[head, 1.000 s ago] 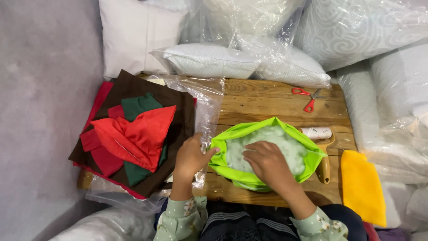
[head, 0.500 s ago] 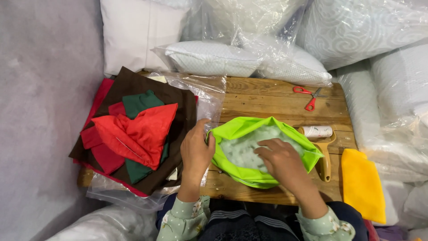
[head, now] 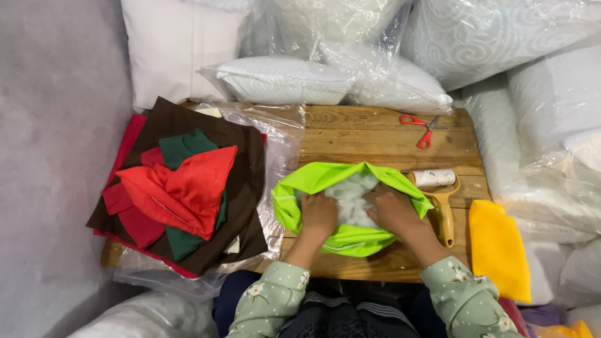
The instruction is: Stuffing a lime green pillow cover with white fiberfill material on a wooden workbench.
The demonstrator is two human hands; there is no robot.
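Pressing white stuffing (head: 350,194) inside lime cover (head: 313,181) | left hand (head: 319,216), right hand (head: 393,213) palms-down | grip state unclear

A wooden plank table (head: 369,134) carries a lime-green cover (head: 325,181) at centre. Red-handled scissors (head: 423,128) lie at 1 o'clock, a lint roller (head: 438,194) at 3, stacked fabric pieces (head: 181,188) at 9.

Pale green long sleeves, printed with small white flowers, are being worn on both arms; dark trousers with thin pale stripes are being worn below.
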